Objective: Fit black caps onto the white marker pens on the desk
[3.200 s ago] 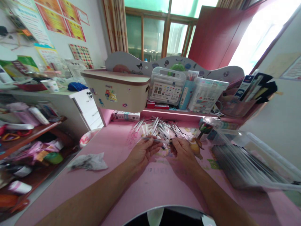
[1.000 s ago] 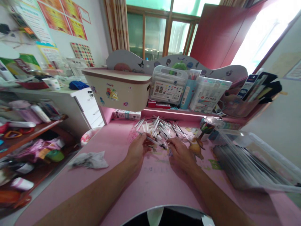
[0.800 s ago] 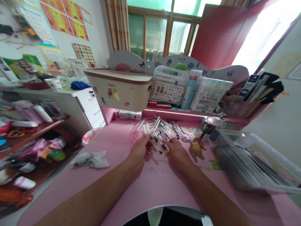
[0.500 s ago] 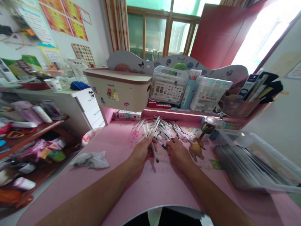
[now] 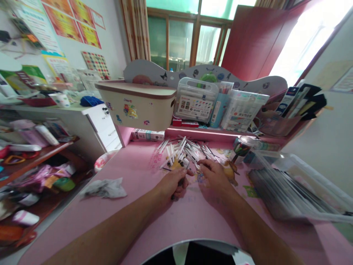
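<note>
A heap of white pens with black tips (image 5: 190,149) lies on the pink desk (image 5: 129,206) in front of me. My left hand (image 5: 173,184) is closed round a small bunch of these pens, held upright with the ends sticking out above and below the fist. My right hand (image 5: 213,176) lies beside it at the near edge of the heap, fingers curled and pinching at a pen tip there.
A clear plastic box (image 5: 292,187) full of pens stands at the right. A crumpled grey tissue (image 5: 104,188) lies at the left. A cream storage bin (image 5: 138,105), marker cases (image 5: 195,101) and a pencil cup (image 5: 239,149) line the shelf behind.
My left hand has drawn back from the heap toward me, turning the gathered pens upright in a fist. My right hand stayed at the heap's near edge.
</note>
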Tool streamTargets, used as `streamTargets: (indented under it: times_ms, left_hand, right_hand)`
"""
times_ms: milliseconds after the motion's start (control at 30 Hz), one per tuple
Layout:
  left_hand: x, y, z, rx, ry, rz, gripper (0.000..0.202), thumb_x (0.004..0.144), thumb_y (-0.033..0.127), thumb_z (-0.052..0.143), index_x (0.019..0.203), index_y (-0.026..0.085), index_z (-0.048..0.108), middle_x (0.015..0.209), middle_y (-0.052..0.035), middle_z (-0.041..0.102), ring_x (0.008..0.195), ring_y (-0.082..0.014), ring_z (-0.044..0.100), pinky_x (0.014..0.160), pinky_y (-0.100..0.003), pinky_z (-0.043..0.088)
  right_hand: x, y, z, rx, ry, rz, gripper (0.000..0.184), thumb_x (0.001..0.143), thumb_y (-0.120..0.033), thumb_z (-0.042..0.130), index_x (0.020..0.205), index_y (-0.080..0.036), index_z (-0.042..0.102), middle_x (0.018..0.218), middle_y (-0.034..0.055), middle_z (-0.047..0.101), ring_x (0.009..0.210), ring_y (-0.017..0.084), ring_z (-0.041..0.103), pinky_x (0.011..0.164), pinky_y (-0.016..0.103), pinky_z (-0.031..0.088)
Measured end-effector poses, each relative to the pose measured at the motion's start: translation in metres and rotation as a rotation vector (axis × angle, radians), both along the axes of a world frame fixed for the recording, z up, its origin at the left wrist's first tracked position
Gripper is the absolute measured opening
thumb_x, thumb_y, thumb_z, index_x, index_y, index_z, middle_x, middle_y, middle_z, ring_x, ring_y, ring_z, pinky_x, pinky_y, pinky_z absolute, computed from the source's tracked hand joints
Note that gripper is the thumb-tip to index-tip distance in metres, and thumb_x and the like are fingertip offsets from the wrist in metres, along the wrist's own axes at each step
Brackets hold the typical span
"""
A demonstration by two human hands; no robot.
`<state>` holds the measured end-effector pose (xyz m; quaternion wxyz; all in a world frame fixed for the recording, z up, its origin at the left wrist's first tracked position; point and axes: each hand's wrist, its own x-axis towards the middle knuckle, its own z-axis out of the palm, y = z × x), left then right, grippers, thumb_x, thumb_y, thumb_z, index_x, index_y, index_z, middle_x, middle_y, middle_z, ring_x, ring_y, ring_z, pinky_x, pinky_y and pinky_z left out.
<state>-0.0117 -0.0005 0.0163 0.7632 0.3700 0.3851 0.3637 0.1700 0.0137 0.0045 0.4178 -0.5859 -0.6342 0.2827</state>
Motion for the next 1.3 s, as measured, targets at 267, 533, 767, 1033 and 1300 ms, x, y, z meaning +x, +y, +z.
streamTargets:
  times_ms: [267, 533, 767, 1033, 1300]
  left_hand:
    - [0.007, -0.015, 0.000, 0.065, 0.059, -0.090, 0.028, 0.088, 0.030, 0.052, 0.112, 0.019, 0.060, 0.048, 0.0088, 0.041, 0.034, -0.0064, 0.024, 0.036, -0.018, 0.019]
    - [0.006, -0.011, -0.008, 0.092, 0.085, -0.090, 0.032, 0.087, 0.034, 0.056, 0.115, 0.020, 0.061, 0.053, 0.0088, 0.039, 0.038, -0.0065, 0.028, 0.038, -0.017, 0.023]
    - [0.007, -0.012, -0.009, 0.147, 0.074, -0.113, 0.027, 0.085, 0.035, 0.060, 0.107, 0.019, 0.061, 0.057, 0.0080, 0.041, 0.042, -0.0060, 0.029, 0.040, -0.017, 0.025]
    - [0.008, -0.013, -0.016, 0.166, 0.097, -0.107, 0.015, 0.087, 0.033, 0.056, 0.091, 0.019, 0.058, 0.061, 0.0070, 0.039, 0.044, -0.0053, 0.027, 0.042, -0.019, 0.018]
    - [0.010, -0.015, -0.015, 0.197, 0.080, -0.101, 0.012, 0.085, 0.028, 0.052, 0.091, 0.018, 0.055, 0.056, 0.0090, 0.031, 0.045, -0.0071, 0.022, 0.044, -0.023, 0.012]
  right_hand:
    - [-0.005, -0.002, 0.010, -0.110, 0.617, 0.015, 0.027, 0.072, -0.042, 0.069, 0.083, -0.020, 0.059, 0.061, -0.0047, 0.054, 0.050, 0.010, 0.046, 0.049, 0.023, 0.036]
    - [-0.004, -0.006, 0.014, -0.115, 0.529, 0.047, 0.023, 0.071, -0.039, 0.069, 0.080, -0.020, 0.060, 0.060, -0.0055, 0.050, 0.050, 0.009, 0.040, 0.044, 0.022, 0.030]
    - [-0.007, -0.012, 0.019, -0.190, 0.458, 0.146, 0.024, 0.073, -0.041, 0.068, 0.077, -0.020, 0.059, 0.059, -0.0048, 0.050, 0.048, 0.009, 0.039, 0.043, 0.022, 0.028]
    - [-0.007, -0.014, 0.018, -0.229, 0.396, 0.212, 0.032, 0.074, -0.049, 0.068, 0.074, -0.020, 0.055, 0.055, -0.0065, 0.046, 0.046, 0.008, 0.036, 0.043, 0.021, 0.024]
    - [-0.006, -0.011, 0.007, -0.254, 0.485, 0.246, 0.028, 0.077, -0.045, 0.064, 0.074, -0.020, 0.054, 0.052, -0.0068, 0.047, 0.046, 0.008, 0.038, 0.045, 0.022, 0.028]
